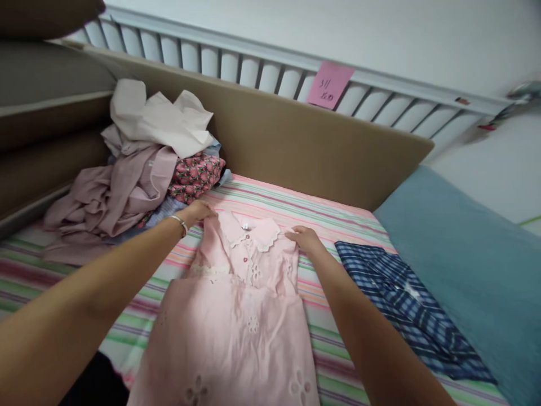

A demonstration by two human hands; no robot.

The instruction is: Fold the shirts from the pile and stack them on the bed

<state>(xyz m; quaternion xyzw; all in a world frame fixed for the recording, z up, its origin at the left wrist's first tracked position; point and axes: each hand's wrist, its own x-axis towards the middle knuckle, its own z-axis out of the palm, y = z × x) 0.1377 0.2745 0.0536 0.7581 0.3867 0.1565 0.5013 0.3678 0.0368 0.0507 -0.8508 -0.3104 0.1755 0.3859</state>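
Two hands, left [199,211] and right [305,239], apparently grip the pink, lace-collared dress [249,304], fingers nearly closed.

I see a pale pink dress [249,316], a sheet [274,197] striped pink, green and white, a blue plaid garment [406,307] at four o'clock, and pink-and-green floral cloth [196,175] at ten.

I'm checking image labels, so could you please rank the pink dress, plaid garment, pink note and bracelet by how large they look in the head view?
1. Pink dress
2. Plaid garment
3. Pink note
4. Bracelet
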